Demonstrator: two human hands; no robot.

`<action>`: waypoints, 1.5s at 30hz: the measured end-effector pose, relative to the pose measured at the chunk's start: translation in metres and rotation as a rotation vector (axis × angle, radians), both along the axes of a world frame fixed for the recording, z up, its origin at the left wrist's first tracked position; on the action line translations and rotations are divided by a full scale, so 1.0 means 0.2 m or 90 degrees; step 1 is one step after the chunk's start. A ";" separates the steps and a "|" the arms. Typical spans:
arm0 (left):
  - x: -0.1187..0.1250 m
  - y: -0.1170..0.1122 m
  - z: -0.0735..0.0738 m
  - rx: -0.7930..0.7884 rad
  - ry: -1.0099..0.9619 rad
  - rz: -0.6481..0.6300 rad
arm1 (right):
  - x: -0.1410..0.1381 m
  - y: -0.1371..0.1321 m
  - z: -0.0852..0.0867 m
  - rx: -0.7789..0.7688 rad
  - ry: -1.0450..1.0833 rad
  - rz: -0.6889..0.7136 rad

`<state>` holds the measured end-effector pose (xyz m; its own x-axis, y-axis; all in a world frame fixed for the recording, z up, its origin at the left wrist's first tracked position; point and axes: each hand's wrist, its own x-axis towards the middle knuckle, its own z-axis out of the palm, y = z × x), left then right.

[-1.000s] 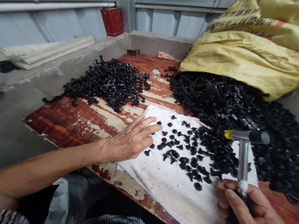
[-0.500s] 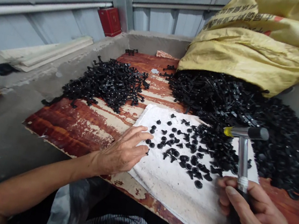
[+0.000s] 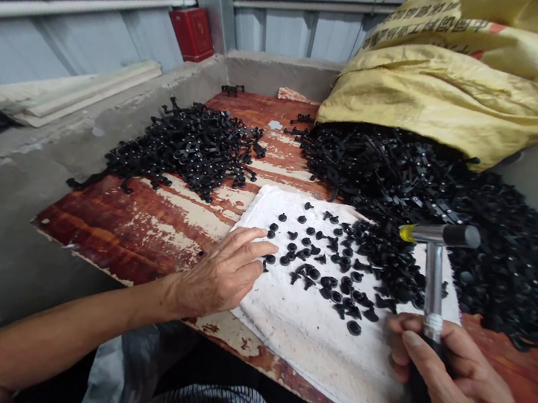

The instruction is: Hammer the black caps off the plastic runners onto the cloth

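Note:
My right hand is wrapped round the black handle of a small mallet, its head raised over the cloth's right side. The mallet has a silver neck, one black face and one yellow face. At the left edge of a white cloth, my left hand has its fingers stretched out. Its fingertips are by a small black round-headed part; whether they touch it I cannot tell. Many more such black parts lie scattered on the cloth, thicker toward the right.
A heap of joined black pieces sits on the worn red-brown board at the left. At right, a larger black heap spreads from under a yellow woven sack. A red tin stands on the ledge behind.
The view has shifted slightly. My left fingers have moved a little at the cloth's edge among the black parts. My right hand still holds the mallet in nearly the same place.

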<state>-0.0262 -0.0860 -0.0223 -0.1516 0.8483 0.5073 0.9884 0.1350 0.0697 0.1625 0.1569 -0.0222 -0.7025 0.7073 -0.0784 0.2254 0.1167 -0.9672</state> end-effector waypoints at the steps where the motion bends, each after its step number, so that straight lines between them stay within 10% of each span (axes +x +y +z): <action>1: 0.00 0.00 0.00 -0.004 0.010 -0.005 | 0.00 0.00 0.00 0.006 0.006 0.005; 19: 0.00 0.32 0.09 -0.106 -0.027 0.189 | 0.00 0.01 -0.01 0.024 0.015 0.027; 45: -0.41 0.59 0.19 -0.131 -0.260 0.158 | 0.00 0.02 -0.02 0.082 -0.026 0.054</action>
<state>-0.1086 0.0327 0.0161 -0.5111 0.8378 0.1920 0.8231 0.4126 0.3902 0.1633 0.1614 -0.0265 -0.7586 0.6512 -0.0213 0.2484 0.2589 -0.9334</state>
